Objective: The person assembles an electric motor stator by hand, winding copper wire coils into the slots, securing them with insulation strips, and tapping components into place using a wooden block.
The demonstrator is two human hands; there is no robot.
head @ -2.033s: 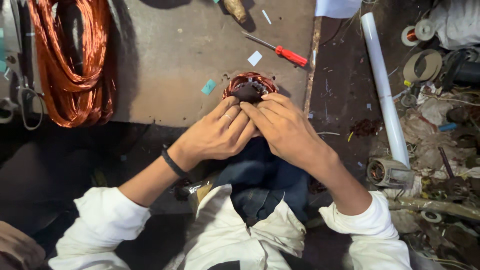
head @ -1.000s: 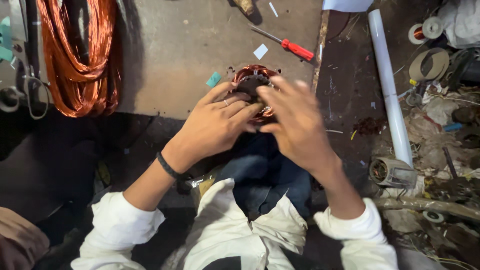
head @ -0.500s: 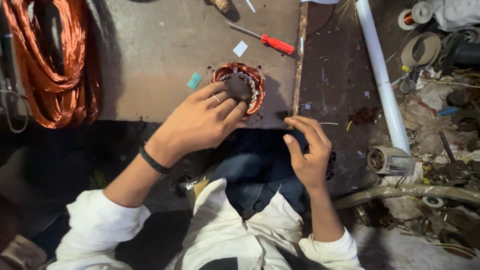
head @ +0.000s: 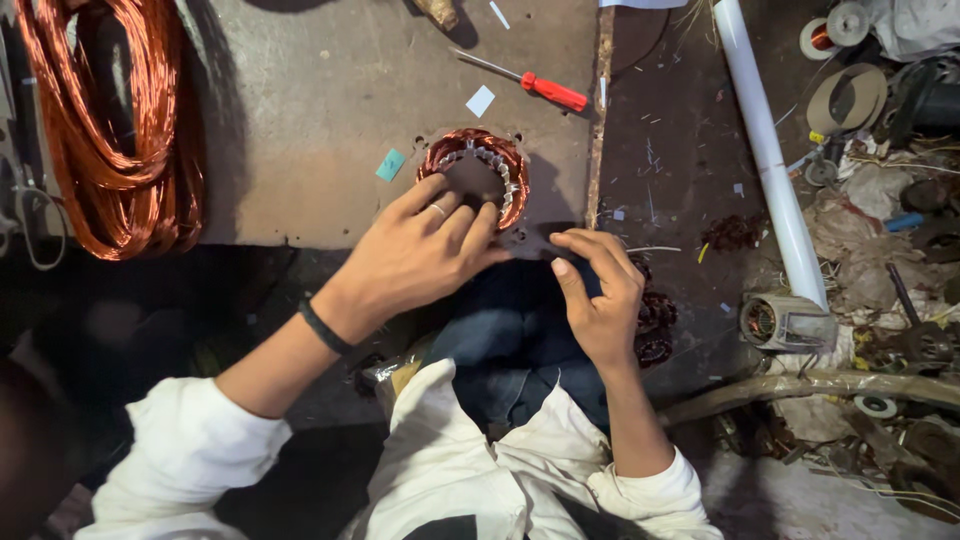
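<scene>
I had the stator [head: 473,175] lying flat near the near edge of the grey board [head: 300,120], copper windings up, a little left of the board's right edge. My left hand [head: 420,255] lay over its near rim, fingers close together and pressed on the coils and the pale slot liners, ring finger and middle finger on top; the hand steadied the piece and did not clamp it. My right hand [head: 598,300] hung just to the right and nearer me, off the board and clear of the stator, thumb and forefinger curled toward each other; I could not tell whether they pinched anything between them.

To do this step well, I judged the left hand should bear down evenly so the ring did not tip or slide off the near edge, and the fingertips should stay on the windings, not on the thin liners, which looked easy to crease. The screwdriver [head: 535,85] lay far of the stator, the wire hank [head: 100,130] well to the left.
</scene>
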